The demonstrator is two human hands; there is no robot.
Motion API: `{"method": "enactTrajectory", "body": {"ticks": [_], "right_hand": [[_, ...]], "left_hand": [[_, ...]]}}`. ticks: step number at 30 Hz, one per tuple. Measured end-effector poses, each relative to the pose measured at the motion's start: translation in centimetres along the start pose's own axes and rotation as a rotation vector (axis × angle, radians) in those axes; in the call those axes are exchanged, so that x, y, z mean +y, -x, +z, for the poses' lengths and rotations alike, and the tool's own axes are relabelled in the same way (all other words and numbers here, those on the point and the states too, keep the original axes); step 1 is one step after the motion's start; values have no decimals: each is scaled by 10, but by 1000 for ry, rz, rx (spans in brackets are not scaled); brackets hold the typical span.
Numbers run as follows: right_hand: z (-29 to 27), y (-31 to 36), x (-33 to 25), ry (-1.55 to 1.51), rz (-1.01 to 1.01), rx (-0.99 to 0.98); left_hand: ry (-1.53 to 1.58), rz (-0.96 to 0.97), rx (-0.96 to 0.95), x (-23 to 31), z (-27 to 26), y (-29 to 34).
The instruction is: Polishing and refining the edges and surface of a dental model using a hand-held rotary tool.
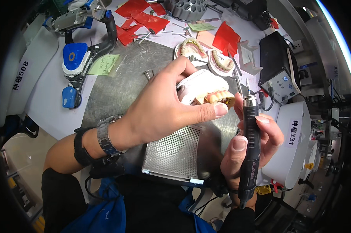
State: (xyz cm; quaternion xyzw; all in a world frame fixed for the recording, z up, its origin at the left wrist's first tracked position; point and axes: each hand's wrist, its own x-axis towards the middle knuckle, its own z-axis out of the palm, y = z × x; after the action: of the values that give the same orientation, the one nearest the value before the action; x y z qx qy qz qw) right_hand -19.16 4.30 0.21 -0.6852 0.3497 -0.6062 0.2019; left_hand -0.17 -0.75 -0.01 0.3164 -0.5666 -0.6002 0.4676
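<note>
Through the head camera, I'm seeing the left hand [156,101] gripping a white plaster model [204,81], with the thumb stretching along its near side and the fingers curling over its far left side. The model is sitting between thumb and fingers, past the palm, and a row of false teeth [219,96] is showing on its near right side, just above the thumb tip. The right hand [232,162] is closing around a black drill [250,147], the thumb lying on its left side and fingers on its right. The drill is standing nearly upright in my view, its thin tip pointing away from the person, just right of the model; the tip is appearing apart from the teeth. One right fingertip is coming close to the model's right edge, and I can't tell whether it's touching. Below the left hand, a perforated metal plate [175,149] is lying at the bench's near edge. Beyond the model, two dental casts [221,63] are resting side by side, and a black control box [278,66] is standing to their right.
</note>
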Motion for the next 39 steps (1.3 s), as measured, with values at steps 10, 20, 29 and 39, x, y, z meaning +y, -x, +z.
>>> {"method": "enactTrajectory", "body": {"ticks": [10, 20, 29, 39], "right_hand": [[-5, -3, 0, -68, -51, -136], [4, 0, -12, 146, 81, -214], [5, 0, -11, 78, 72, -222], [13, 5, -11, 85, 108, -216]], "left_hand": [[-423, 117, 155, 2, 1, 3], [-727, 237, 242, -5, 1, 6], [-858, 392, 320, -6, 3, 5], [-896, 371, 342, -10, 2, 6]]}}
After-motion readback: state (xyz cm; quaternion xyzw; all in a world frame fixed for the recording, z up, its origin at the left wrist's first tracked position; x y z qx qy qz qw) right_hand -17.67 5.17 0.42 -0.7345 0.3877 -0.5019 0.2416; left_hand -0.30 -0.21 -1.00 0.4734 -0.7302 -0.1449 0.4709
